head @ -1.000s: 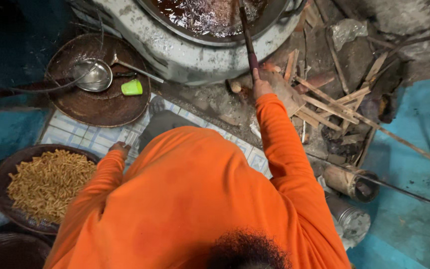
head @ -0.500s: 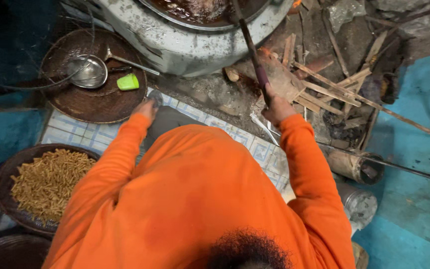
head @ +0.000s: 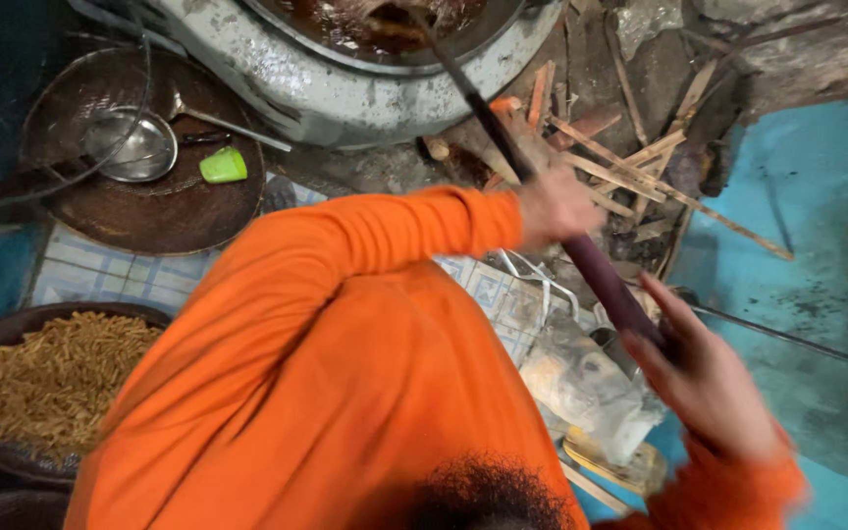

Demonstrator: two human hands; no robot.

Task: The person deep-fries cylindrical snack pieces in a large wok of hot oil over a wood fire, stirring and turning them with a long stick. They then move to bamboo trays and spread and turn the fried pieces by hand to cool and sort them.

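A long dark rod (head: 542,196) runs from a big pan of dark brown liquid (head: 385,25) at the top down to the lower right. The pan sits in a round grey stove (head: 326,93). My left hand (head: 556,206), on an orange sleeve that crosses my chest, is closed around the rod's middle. My right hand (head: 709,383) grips the rod's lower end at the lower right. My orange-clad body fills the centre of the view.
A round brown tray (head: 149,211) at the upper left holds a metal ladle (head: 134,147) and a small green cup (head: 223,165). A dark bowl of yellow fried sticks (head: 56,378) sits lower left. Firewood (head: 630,167) lies right of the stove. A crumpled plastic bag (head: 586,383) lies near my right hand.
My left hand has swung from the left side across to grip the rod. My right hand has slid down the rod toward the lower right.
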